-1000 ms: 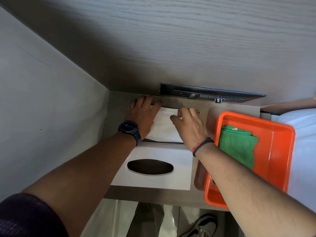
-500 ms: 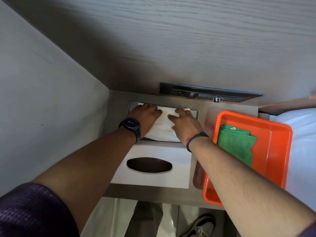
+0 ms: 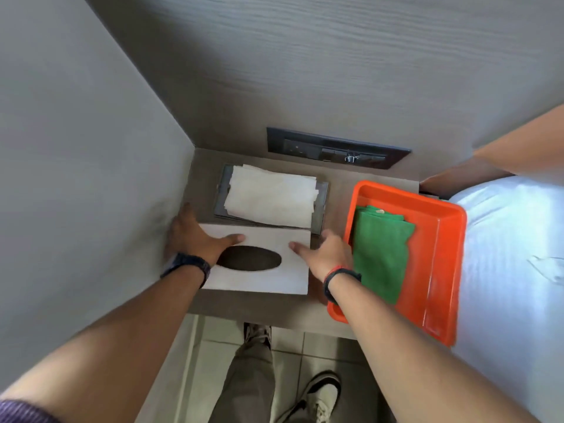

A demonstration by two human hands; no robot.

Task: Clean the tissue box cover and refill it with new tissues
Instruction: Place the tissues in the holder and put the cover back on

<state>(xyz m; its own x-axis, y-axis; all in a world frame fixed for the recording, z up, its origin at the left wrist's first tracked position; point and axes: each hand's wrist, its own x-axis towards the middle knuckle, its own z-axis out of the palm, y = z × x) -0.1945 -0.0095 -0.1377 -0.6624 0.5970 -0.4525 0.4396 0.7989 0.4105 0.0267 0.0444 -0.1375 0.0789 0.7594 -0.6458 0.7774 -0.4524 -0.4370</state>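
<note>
We see the left grip (image 3: 195,236) grasping the left end of the white rectangular tissue box cover (image 3: 262,282), thumb on top beside its dark oval slot. The right grip (image 3: 326,254) grasps the right end likewise. The cover lies on the brown table (image 3: 259,306), just in front of the stack of white paper tissues (image 3: 271,199) resting in a grey metal base (image 3: 320,206). A green folded cloth (image 3: 378,248) lies in the orange plastic tray (image 3: 439,239) to the right.

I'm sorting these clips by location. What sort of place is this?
Probably a hotel room, at the bedside: a white-sheeted bed beside a wooden ledge, a socket panel in the wall, and an orange tray with a green cloth, like housekeeping kit.
</note>
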